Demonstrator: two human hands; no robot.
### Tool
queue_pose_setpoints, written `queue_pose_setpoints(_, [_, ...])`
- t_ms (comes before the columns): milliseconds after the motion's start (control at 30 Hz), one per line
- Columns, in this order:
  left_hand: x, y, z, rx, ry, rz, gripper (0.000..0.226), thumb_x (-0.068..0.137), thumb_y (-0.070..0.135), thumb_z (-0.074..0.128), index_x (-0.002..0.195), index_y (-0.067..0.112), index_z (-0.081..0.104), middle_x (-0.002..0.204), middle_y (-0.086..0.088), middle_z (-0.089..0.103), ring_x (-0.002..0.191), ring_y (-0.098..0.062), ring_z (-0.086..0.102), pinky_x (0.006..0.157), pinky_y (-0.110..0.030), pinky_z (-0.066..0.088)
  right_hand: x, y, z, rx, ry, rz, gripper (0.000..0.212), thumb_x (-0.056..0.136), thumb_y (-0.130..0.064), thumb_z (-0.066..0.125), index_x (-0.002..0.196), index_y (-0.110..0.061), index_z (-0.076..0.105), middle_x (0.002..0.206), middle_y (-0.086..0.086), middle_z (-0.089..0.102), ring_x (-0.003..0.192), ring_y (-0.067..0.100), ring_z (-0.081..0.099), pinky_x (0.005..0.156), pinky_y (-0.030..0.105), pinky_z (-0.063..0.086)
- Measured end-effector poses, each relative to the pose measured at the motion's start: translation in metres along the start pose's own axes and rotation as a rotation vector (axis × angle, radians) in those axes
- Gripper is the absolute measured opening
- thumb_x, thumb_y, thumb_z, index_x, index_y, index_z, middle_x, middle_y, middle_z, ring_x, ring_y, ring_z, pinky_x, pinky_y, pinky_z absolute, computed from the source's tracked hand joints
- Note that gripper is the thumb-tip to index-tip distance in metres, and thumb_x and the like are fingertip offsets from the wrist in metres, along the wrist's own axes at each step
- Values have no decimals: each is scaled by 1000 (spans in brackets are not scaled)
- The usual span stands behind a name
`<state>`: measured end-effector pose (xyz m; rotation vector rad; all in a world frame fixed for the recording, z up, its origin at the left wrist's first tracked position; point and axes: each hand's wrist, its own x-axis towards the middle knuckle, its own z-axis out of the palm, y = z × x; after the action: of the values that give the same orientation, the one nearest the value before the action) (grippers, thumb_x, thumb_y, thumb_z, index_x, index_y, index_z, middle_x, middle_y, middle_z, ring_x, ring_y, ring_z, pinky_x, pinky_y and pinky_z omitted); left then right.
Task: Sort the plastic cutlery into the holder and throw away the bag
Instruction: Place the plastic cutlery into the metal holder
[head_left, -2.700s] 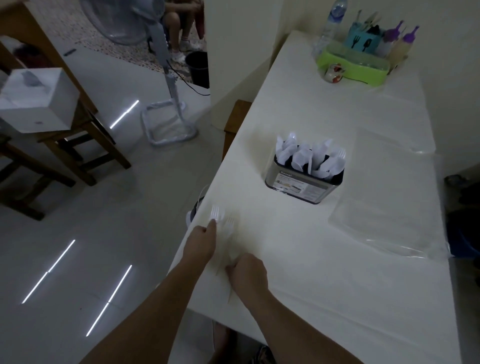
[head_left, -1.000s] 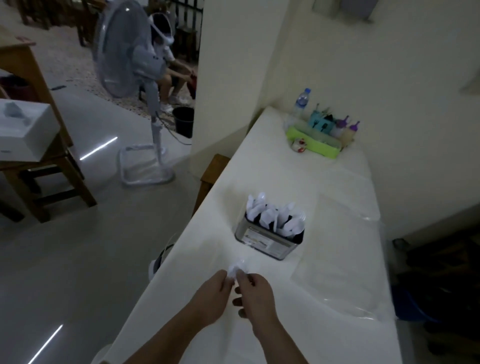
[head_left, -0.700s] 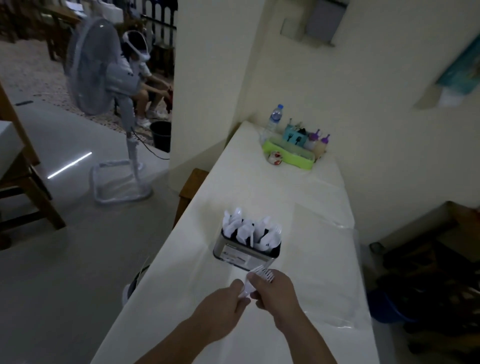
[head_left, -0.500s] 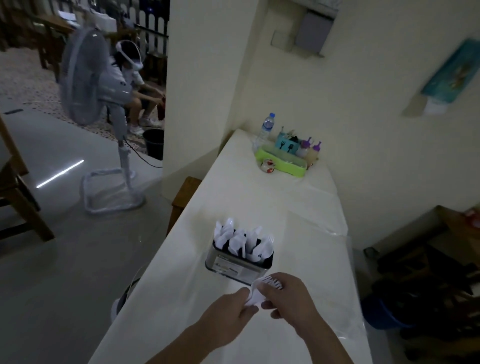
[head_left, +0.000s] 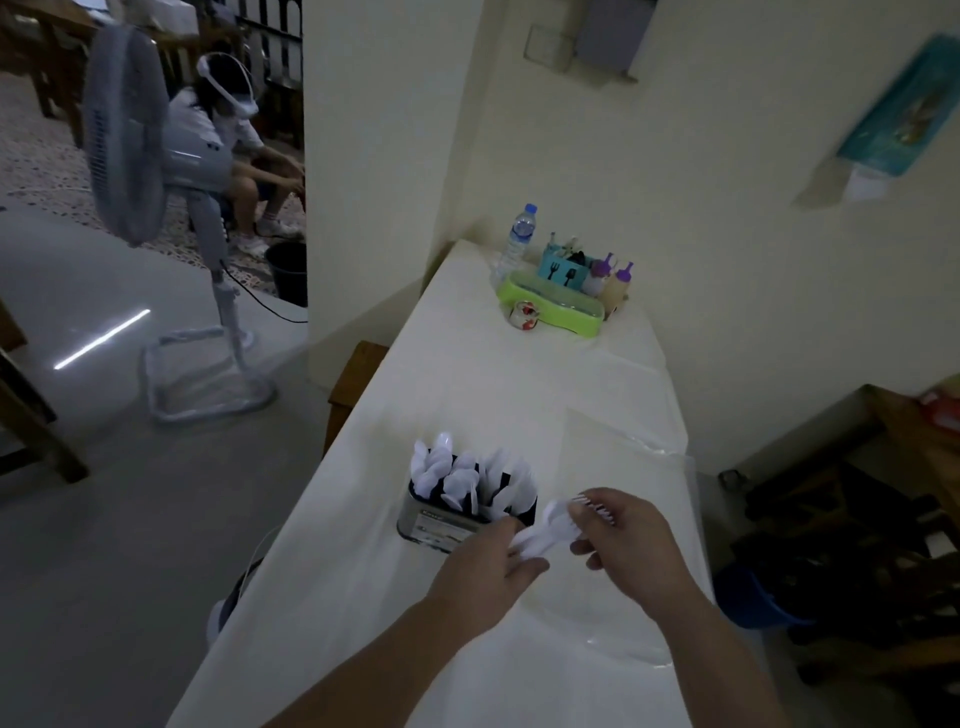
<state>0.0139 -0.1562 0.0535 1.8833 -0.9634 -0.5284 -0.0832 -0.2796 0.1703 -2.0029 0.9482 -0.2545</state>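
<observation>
A metal cutlery holder (head_left: 441, 525) stands on the white table (head_left: 519, 395), packed with white plastic spoons and forks. Just right of it, both hands hold a small bunch of white plastic cutlery (head_left: 545, 535) above the table. My left hand (head_left: 488, 571) pinches the handle ends. My right hand (head_left: 628, 545) grips the head ends, fork tines poking out by its fingers. A clear plastic bag (head_left: 639, 478) lies flat on the table beneath and to the right of my hands.
At the table's far end sit a green tray (head_left: 550, 312), a water bottle (head_left: 519, 234), a teal box and purple-capped bottles. A small bin (head_left: 234, 608) stands under the table's left edge. A floor fan (head_left: 156, 182) and a seated person are at left.
Both hands picked the cutlery up from the table's near left edge and carried it right, to beside the holder. The camera tilted up.
</observation>
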Motion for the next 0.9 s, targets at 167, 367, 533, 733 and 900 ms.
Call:
queue_pose_setpoints(167, [1, -8, -1, -65, 29, -55, 34, 84, 46, 65, 112, 30, 55, 99, 15, 64, 85, -3, 61, 72, -21, 48, 16, -6, -15, -9, 72, -26, 10, 91, -13, 64, 90, -18, 73, 74, 4, 74, 58, 16, 72, 46, 24, 51])
queue_pose_setpoints(367, [0, -21, 3, 5, 82, -94, 31, 92, 37, 58, 119, 23, 58, 108, 8, 65, 86, -8, 63, 81, -26, 51, 37, -3, -38, 0, 212, -31, 6, 90, -19, 67, 88, -20, 72, 66, -5, 73, 61, 15, 73, 47, 27, 51])
queue_pose_setpoints(533, [6, -19, 6, 52, 145, -15, 20, 93, 32, 57, 109, 23, 62, 101, 7, 65, 85, -9, 62, 77, -26, 50, 44, 3, -35, -116, 240, -46, 15, 89, -25, 66, 76, -32, 70, 72, -6, 74, 60, 13, 73, 64, 44, 60])
queue_pose_setpoints(733, [12, 1, 14, 22, 208, 85, 50, 90, 35, 63, 135, 22, 47, 130, 12, 48, 87, -13, 62, 80, -26, 51, 45, 4, -32, -183, 157, -50, 19, 89, -26, 65, 73, -36, 69, 70, -5, 74, 59, 14, 72, 64, 41, 57])
queue_pose_setpoints(900, [28, 8, 28, 103, 188, 120, 50, 96, 36, 55, 141, 18, 45, 128, -1, 60, 108, -20, 61, 88, -34, 52, 42, -5, -33, -48, 125, -12, 10, 90, -21, 64, 84, -22, 72, 74, 2, 74, 61, 18, 72, 52, 31, 53])
